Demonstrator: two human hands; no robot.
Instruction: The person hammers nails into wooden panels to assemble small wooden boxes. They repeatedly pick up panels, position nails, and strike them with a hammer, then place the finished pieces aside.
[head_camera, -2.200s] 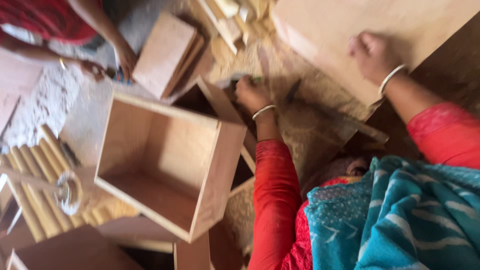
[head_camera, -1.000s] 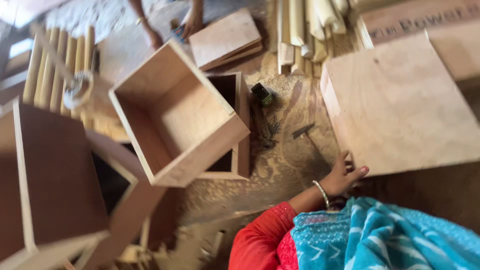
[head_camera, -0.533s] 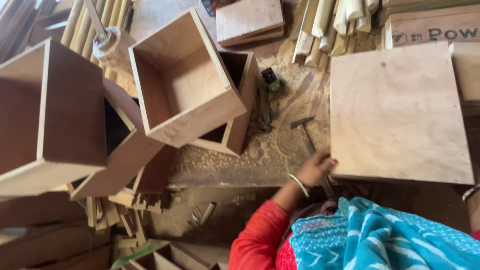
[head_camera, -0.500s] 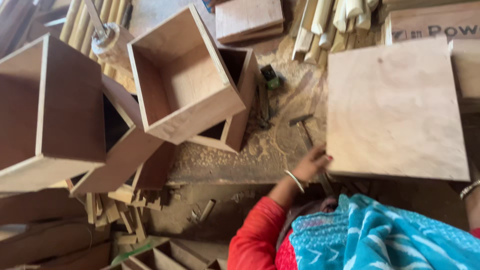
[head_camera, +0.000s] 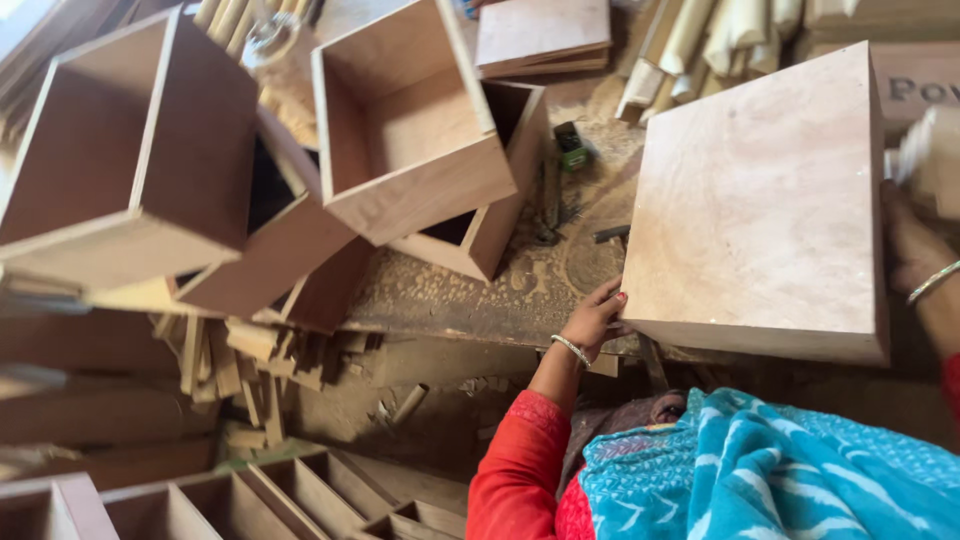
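A large plywood box (head_camera: 765, 200) with its flat closed face toward me fills the right side. My left hand (head_camera: 596, 318), bangle on the wrist, grips the box's near left corner. At the box's right edge my right hand (head_camera: 905, 245) holds its side, partly cut off by the frame. The box hides most of a hammer (head_camera: 610, 234) lying on the sawdust-covered work surface (head_camera: 470, 295).
Open plywood boxes are stacked at centre (head_camera: 410, 120) and at left (head_camera: 120, 150). A small green object (head_camera: 572, 145) lies in the sawdust. Wooden slats (head_camera: 700, 40) and flat boards (head_camera: 545, 35) sit at the top; scrap offcuts (head_camera: 240, 360) and divided trays (head_camera: 290, 495) lie below.
The plywood box has come nearer and now looks larger. My left hand moved from beside the hammer to the box's corner, and my right hand now grips its right edge.
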